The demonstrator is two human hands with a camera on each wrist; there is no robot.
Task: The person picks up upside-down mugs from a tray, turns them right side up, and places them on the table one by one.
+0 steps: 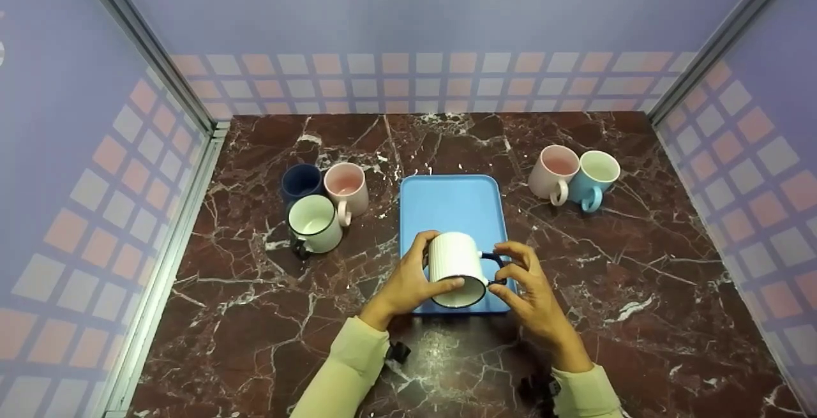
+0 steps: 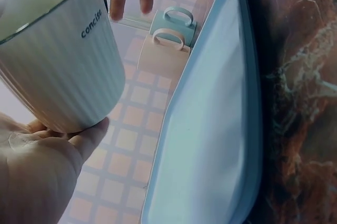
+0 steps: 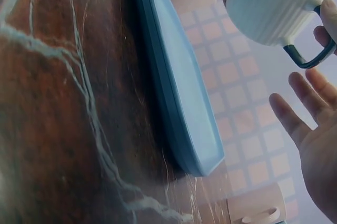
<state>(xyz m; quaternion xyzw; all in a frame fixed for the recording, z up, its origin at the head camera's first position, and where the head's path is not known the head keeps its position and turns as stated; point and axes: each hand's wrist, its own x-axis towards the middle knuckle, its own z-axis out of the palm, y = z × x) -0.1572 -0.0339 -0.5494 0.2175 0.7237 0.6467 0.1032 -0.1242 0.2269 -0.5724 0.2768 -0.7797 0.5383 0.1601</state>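
Note:
A white ribbed mug (image 1: 452,255) with a dark rim and dark handle is held above the blue tray (image 1: 450,204), tilted so its mouth faces the person. My left hand (image 1: 408,283) grips its body, thumb near the rim and fingers around the far side. At the mug's handle, my right hand (image 1: 535,290) pinches with thumb and index finger, while its other fingers (image 3: 287,110) spread loosely in the right wrist view. The word "concise" shows on the mug's side (image 2: 68,66) in the left wrist view.
Left of the tray stand a navy mug (image 1: 301,180), a pink mug (image 1: 357,198) and a white dark-rimmed mug (image 1: 322,233). To the right are a pale pink mug (image 1: 542,175) and a light blue mug (image 1: 584,185). Patterned walls (image 1: 408,16) enclose the marbled table (image 1: 638,303).

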